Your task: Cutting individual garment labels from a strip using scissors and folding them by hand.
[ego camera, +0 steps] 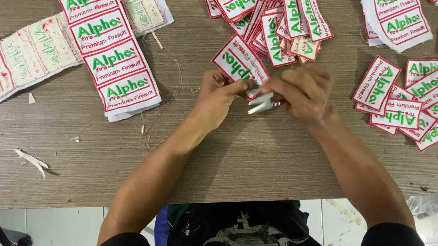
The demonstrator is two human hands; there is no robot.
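Metal snips (261,103) are glinting in the right hand (302,92), whose fingers are curled around them, while the left hand (218,96) is pinching one embroidered patch (238,61) just above the desk (94,156). Beyond them, a heap of cut patches (273,20) is lying, with uncut strips (110,47) lying further left.

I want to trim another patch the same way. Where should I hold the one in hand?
Pinch the patch at its near corner from the left, as the left hand does; that leaves its far edges free of the fingers while the right hand works the small metal snips.
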